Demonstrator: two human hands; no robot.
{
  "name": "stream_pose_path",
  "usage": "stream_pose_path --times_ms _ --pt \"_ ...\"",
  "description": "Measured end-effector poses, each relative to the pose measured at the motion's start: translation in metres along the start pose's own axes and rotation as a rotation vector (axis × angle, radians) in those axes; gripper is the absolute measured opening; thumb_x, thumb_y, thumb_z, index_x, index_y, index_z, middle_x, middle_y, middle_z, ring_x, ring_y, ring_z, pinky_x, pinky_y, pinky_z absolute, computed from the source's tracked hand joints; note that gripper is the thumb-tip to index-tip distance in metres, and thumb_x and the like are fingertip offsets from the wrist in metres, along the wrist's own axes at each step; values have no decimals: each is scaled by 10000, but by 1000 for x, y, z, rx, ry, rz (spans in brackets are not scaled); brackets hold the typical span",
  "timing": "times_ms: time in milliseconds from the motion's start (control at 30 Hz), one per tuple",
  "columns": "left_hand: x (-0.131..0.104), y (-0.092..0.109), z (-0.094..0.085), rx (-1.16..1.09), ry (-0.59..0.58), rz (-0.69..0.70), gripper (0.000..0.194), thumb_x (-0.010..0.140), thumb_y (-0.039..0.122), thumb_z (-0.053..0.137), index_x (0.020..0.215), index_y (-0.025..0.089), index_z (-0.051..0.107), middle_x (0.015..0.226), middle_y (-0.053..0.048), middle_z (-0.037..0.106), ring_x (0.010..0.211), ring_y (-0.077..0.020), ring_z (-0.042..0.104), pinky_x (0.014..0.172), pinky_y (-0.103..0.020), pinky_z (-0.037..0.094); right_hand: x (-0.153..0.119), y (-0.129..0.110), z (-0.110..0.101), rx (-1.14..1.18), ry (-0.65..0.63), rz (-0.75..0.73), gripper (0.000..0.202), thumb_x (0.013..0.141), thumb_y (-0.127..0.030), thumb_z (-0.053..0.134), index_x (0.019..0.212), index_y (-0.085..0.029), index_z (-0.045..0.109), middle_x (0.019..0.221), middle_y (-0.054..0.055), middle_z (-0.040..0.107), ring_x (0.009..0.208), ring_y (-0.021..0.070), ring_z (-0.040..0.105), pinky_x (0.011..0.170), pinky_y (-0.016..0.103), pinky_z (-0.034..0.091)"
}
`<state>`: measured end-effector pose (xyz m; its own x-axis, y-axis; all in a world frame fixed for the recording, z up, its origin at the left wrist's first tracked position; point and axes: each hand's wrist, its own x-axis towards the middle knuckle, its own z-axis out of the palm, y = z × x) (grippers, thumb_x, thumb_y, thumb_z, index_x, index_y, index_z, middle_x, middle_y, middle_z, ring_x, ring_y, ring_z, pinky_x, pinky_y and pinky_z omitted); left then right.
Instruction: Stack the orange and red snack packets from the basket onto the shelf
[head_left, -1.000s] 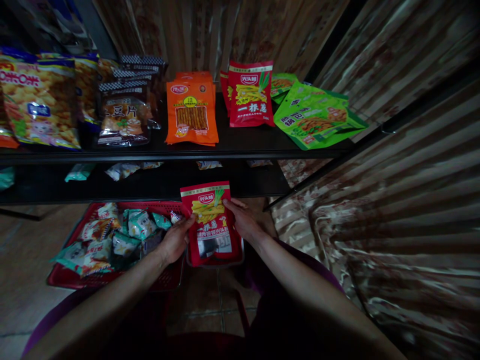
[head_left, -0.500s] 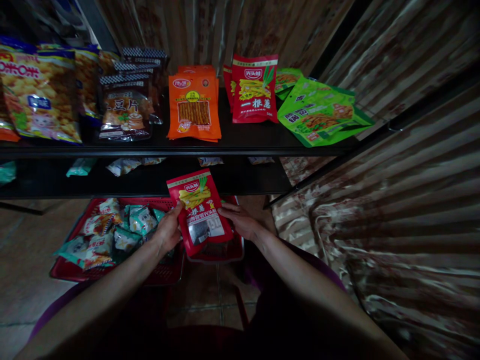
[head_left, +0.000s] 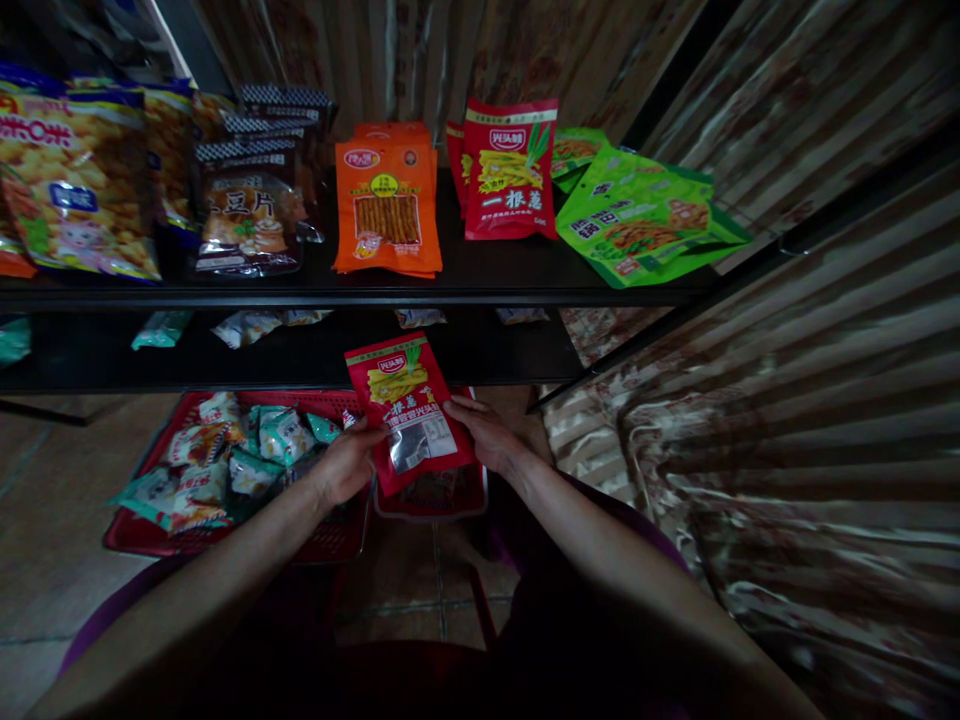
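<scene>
A red snack bag (head_left: 409, 400) is held between my two hands, over a small red basket (head_left: 472, 490). My left hand (head_left: 351, 462) pinches its left edge, thumb on the front. My right hand (head_left: 484, 432) grips the right edge, its fingers partly behind the bag. Beyond, on the black shelf (head_left: 450, 298), a like red bag (head_left: 510, 175) stands upright, with another partly hidden behind it. Orange bags (head_left: 386, 205) stand to its left, and green bags (head_left: 645, 220) lean to its right.
A larger red basket (head_left: 330, 548) on the left holds several small green and white packets (head_left: 281, 437). Brown bags (head_left: 247, 215) and yellow puffed snack bags (head_left: 90, 185) fill the shelf's left. Small packets lie on the lower shelf (head_left: 352, 370). A pleated curtain (head_left: 787, 400) hangs at the right.
The held red bag has shifted slightly right and up. My left hand has slid lower along its edge, and my right hand has moved slightly up and right with the bag.
</scene>
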<state>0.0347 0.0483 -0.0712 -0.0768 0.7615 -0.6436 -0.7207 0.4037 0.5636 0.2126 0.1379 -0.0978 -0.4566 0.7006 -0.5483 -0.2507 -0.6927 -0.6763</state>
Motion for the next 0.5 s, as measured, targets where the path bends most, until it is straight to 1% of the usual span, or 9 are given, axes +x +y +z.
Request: stream_pose_path --times_ms 100,200,300,367,433,500 --pt "4 0 -3 -37 49 47 267 759 1 564 984 132 626 870 -73 717 816 -192 694 811 -346 560 -1 -3 -4 -27 -87 37 334 629 -252 798 929 -203 661 827 0 741 717 146 693 702 287 562" --pt "6 2 -4 -39 103 77 250 794 31 543 1005 143 617 839 -56 713 781 -177 692 790 -337 566 -2 -3 -8 -124 -175 87 379 618 -236 802 966 -191 659 857 20 737 749 163 696 686 300 572" --pt "7 4 -4 -49 137 91 213 823 64 534 996 162 609 840 -40 710 759 -155 686 785 -315 567 -4 -2 -9 -204 -257 60 391 634 -248 788 997 -179 661 930 44 730 794 163 695 682 274 572" --pt "7 5 -5 -58 141 83 166 836 89 535 965 165 605 847 -38 707 759 -150 682 785 -309 567 -3 -1 -10 -231 -269 41 398 640 -264 781 1010 -181 660 944 46 728 786 154 692 671 257 568" --pt "7 4 -5 -74 130 64 125 850 105 523 934 160 598 842 -38 701 743 -143 678 772 -300 567 -1 1 -12 -270 -257 32 411 639 -290 777 1018 -186 656 943 47 725 780 162 690 671 275 568" --pt "7 3 -3 -96 129 58 123 867 109 499 934 161 589 827 -26 692 704 -121 668 742 -273 565 2 3 -14 -364 -187 -20 450 649 -324 763 1064 -202 639 970 53 716 820 190 686 710 331 568"
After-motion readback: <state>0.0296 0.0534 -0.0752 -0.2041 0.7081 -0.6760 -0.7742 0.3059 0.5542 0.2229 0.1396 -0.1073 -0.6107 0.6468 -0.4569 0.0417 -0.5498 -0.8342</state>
